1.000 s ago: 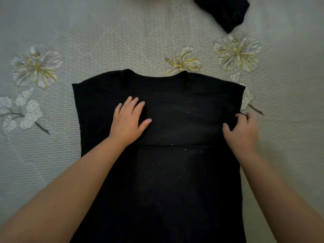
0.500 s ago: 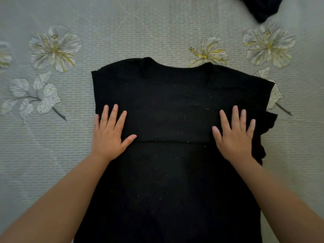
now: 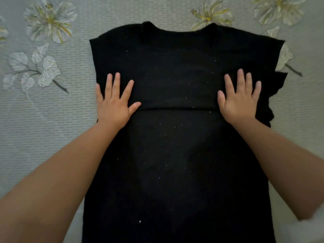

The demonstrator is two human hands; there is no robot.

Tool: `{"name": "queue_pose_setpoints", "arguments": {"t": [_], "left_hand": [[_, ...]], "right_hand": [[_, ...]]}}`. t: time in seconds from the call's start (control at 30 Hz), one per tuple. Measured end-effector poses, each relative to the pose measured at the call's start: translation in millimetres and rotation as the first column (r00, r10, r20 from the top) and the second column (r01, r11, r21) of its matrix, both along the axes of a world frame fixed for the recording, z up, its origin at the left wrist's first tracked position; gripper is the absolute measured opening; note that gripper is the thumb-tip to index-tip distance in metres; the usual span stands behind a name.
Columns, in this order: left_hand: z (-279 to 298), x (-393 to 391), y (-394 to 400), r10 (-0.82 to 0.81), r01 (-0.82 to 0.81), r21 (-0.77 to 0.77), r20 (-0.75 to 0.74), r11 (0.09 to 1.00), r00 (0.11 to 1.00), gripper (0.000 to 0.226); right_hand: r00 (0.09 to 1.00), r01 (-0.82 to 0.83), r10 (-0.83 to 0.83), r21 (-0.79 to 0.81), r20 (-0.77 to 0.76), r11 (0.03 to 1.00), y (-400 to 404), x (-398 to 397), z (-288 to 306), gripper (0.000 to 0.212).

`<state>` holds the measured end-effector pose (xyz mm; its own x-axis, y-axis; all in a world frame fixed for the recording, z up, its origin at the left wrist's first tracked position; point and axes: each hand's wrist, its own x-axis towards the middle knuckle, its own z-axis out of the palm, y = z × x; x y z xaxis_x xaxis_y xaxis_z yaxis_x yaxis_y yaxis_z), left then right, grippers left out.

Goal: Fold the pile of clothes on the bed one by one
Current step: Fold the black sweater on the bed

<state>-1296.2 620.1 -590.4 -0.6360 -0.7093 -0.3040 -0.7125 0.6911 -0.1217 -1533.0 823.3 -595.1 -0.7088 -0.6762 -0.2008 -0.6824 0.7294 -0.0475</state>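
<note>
A black garment [image 3: 175,155] lies flat on the bed, neckline at the far end, sides folded inward. A folded edge runs straight across its middle between my hands. My left hand [image 3: 114,104] rests palm down on the garment's left side, fingers spread, little finger near the cloth's left edge. My right hand [image 3: 239,100] presses flat on the right side, fingers apart. Neither hand grips the cloth. A bit of black fabric sticks out past the right edge beside my right hand.
The grey bedspread [image 3: 52,120] with printed white and yellow flowers [image 3: 50,18] surrounds the garment on the left, right and far sides. A pale object [image 3: 315,223] shows at the lower right corner.
One second ago my right hand pinched the garment's right edge; it now lies flat and spread. My left hand slid from the centre to the left side. The view shifted, hiding the other dark garment.
</note>
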Motion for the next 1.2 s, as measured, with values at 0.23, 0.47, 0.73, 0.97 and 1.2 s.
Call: {"name": "queue_pose_setpoints", "arguments": {"t": [0.23, 0.47, 0.73, 0.97, 1.2], "left_hand": [[2, 65, 136, -0.061, 0.093, 0.182, -0.173, 0.979, 0.983, 0.065], [17, 140, 207, -0.391, 0.418, 0.13, -0.187, 0.899, 0.901, 0.064], [31, 226, 261, -0.561, 0.576, 0.182, -0.13, 0.797, 0.818, 0.086], [26, 260, 264, -0.512, 0.519, 0.151, -0.088, 0.841, 0.854, 0.078], [30, 269, 259, -0.415, 0.437, 0.114, -0.17, 0.892, 0.894, 0.048]], "right_hand": [[0.999, 0.001, 0.004, -0.113, 0.049, 0.994, 29, 51, 3, 0.053], [0.967, -0.207, 0.223, -0.124, 0.126, 0.97, 152, 147, 13, 0.05], [0.838, -0.543, 0.5, 0.245, 0.219, 0.803, 285, 253, 36, 0.074], [0.799, -0.601, 0.574, 0.274, 0.18, 0.751, 295, 227, 42, 0.084], [0.851, -0.494, 0.447, 0.134, 0.275, 0.859, 295, 217, 46, 0.08]]}}
